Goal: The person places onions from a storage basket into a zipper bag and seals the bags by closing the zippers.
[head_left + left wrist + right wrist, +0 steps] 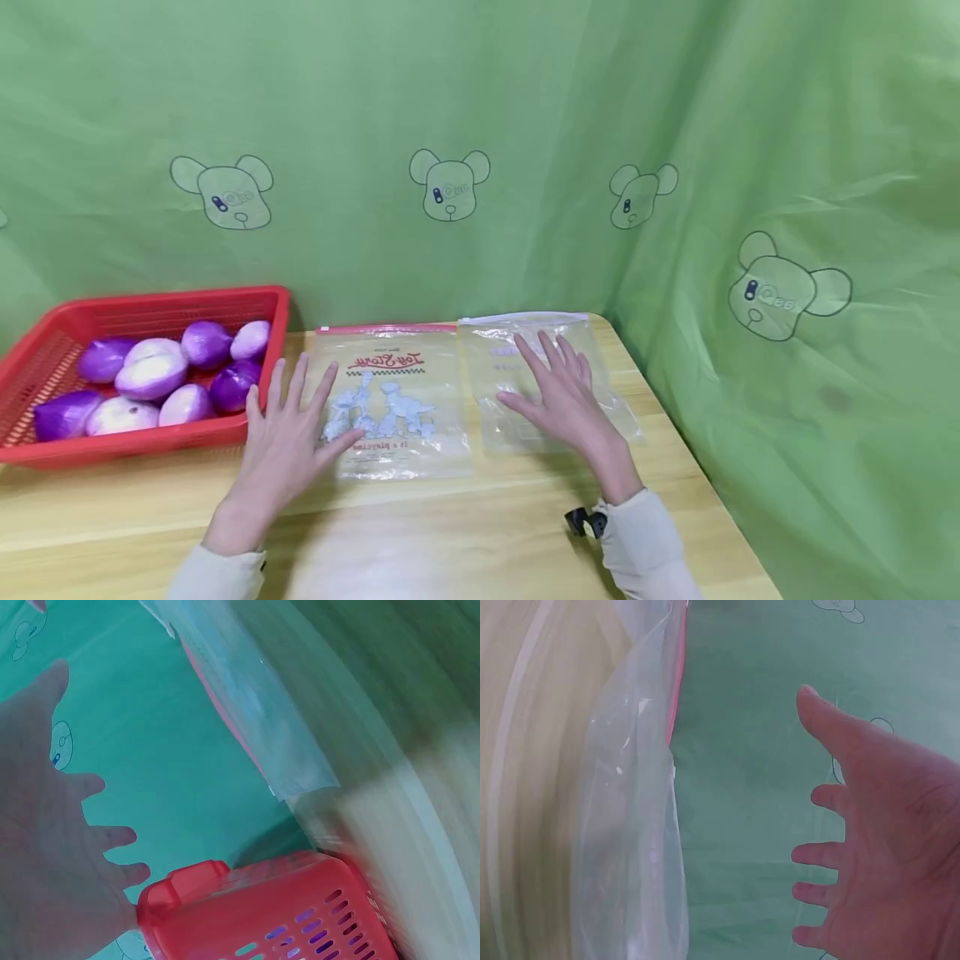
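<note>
Your left hand (281, 454) and right hand (562, 400) are apart, spread, holding nothing; the flat, printed, red-zipped clear plastic bag (405, 408) (12 o'clock) and white-zipped clear plastic bag (506, 429) (1 o'clock) look light, limp, slippery: pinch their likely stiffer zip edges (386, 330).

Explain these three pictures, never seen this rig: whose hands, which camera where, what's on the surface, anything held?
There's no robot, just a person's bare hands. The wide picture comes from a head-worn camera; the other two come from one camera on each wrist. On the wooden table lie a printed pink-topped bag and a white-topped bag, beside a red basket of what look like purple onions. The left hand and right hand are spread, holding nothing.
</note>
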`<act>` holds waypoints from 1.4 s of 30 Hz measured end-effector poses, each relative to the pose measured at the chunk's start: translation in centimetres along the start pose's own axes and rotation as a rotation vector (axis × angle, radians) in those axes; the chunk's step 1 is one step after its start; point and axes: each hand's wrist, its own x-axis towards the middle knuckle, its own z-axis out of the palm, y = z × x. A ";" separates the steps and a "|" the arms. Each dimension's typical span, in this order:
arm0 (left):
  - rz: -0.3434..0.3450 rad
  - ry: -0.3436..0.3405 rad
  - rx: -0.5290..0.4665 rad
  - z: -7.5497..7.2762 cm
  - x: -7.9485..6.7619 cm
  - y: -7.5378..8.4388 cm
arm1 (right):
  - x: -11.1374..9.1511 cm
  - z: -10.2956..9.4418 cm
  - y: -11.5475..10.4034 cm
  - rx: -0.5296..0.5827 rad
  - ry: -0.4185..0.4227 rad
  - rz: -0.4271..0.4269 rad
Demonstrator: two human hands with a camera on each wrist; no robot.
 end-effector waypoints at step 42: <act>0.040 0.040 -0.109 0.2 0.2 0.3 | -0.4 3.2 6.0 0.022 -0.298 0.237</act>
